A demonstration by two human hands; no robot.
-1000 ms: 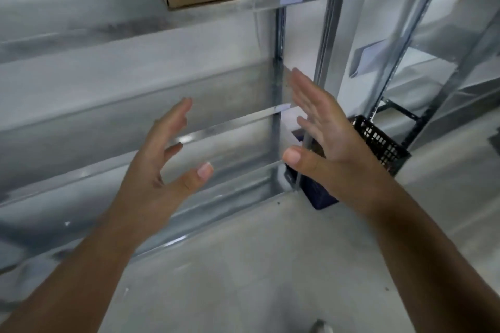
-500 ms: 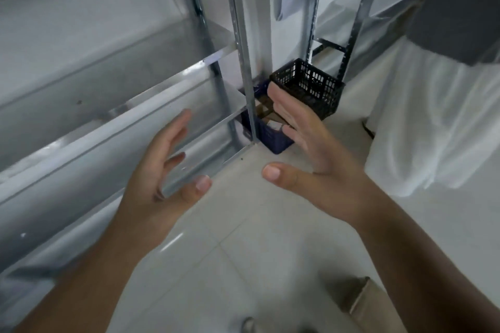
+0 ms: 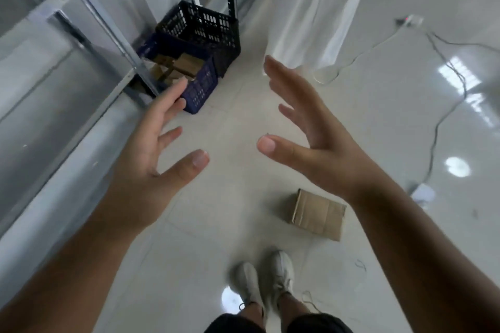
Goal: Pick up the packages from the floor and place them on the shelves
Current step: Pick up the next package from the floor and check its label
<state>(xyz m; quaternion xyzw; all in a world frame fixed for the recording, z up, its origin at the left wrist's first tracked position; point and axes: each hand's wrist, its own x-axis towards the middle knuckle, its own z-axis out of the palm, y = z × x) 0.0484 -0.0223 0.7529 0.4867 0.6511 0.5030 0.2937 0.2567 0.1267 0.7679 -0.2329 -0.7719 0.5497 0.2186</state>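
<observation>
A brown cardboard package [image 3: 318, 214] lies on the pale tiled floor, just ahead and right of my feet. My left hand [image 3: 151, 159] is held out over the floor, empty, fingers spread. My right hand [image 3: 311, 138] hovers opposite it, palm facing inward, also empty, with its wrist above the package's far corner. The metal shelves [image 3: 54, 94] run along the left side of the view.
A blue crate [image 3: 200, 84] holding several cardboard boxes stands at the shelf's corner post, with a black crate [image 3: 205, 27] behind it. White plastic sheeting [image 3: 316, 13] hangs ahead. A cable [image 3: 443, 105] snakes across the floor at right. My white shoes [image 3: 265, 278] are at the bottom.
My view has swung down and right, from the shelves to the floor. The package and my feet have come into sight. Both hands stay open and spread.
</observation>
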